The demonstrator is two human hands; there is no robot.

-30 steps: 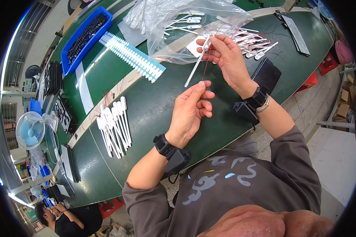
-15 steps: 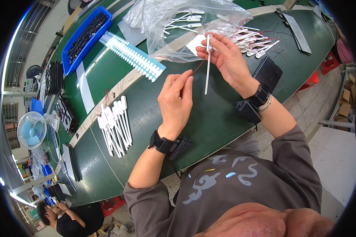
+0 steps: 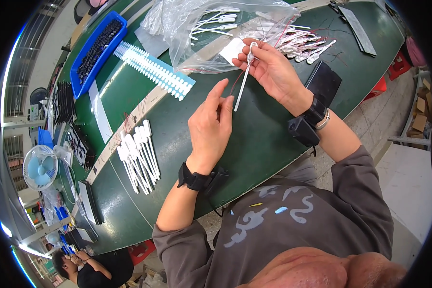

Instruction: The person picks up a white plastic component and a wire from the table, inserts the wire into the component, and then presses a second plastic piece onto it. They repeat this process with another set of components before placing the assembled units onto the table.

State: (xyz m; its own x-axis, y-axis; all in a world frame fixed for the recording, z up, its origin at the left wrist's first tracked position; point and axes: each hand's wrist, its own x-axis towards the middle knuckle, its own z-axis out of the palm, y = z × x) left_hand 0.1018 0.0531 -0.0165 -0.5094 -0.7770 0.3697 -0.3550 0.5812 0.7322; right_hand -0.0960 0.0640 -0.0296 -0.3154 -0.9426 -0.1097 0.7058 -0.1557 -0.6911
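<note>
My right hand (image 3: 276, 72) pinches a white plastic stick (image 3: 243, 86) near its wider end, and the thin shaft slants down to the left. A thin red wire (image 3: 236, 80) runs from the stick's upper part toward my left hand (image 3: 210, 122). On that hand the index finger is raised and apart from the thumb; the wire's end comes close to the thumb tip. Behind the right hand lies a pile of white sticks with red wires (image 3: 305, 45). More white sticks (image 3: 139, 151), wide ends away from me, lie left of my left hand.
A clear plastic bag (image 3: 187, 57) with white sticks lies at the back. To its left are a blue sheet of white tabs (image 3: 165, 79) and a blue bin (image 3: 77, 72) of black parts. A black phone-like slab (image 3: 326, 84) lies by my right wrist. Another person (image 3: 103, 269) sits lower left.
My left index finger has lifted away from the thumb, where they were pinching the red wire. The stick in my right hand has tilted, its lower end swinging left.
</note>
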